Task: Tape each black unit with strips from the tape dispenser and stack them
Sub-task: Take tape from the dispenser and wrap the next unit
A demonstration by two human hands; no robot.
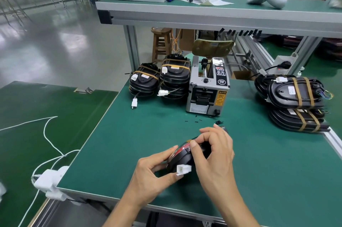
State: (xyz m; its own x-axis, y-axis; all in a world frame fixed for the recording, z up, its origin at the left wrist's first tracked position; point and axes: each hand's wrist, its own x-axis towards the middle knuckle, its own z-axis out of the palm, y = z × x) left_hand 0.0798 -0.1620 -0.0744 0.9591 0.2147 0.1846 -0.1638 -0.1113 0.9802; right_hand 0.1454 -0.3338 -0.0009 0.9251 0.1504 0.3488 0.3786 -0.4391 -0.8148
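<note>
A black unit (182, 159) with a red patch and a white connector (183, 169) stands on edge near the front of the green table (118, 143). My left hand (153, 175) grips its near side from the left. My right hand (214, 152) curls over its top, thumb pressing near the red patch. The grey tape dispenser (208, 88) stands behind, at mid table. Two stacks of taped black units (159, 80) sit left of the dispenser. Another stack of taped units (294, 102) lies at the right.
Small black tape scraps (218, 122) lie in front of the dispenser. A white cable and power adapter (50, 180) hang at the table's left edge. A shelf (203, 12) overhead carries white parts and foam. A wooden stool (162, 43) stands behind the table.
</note>
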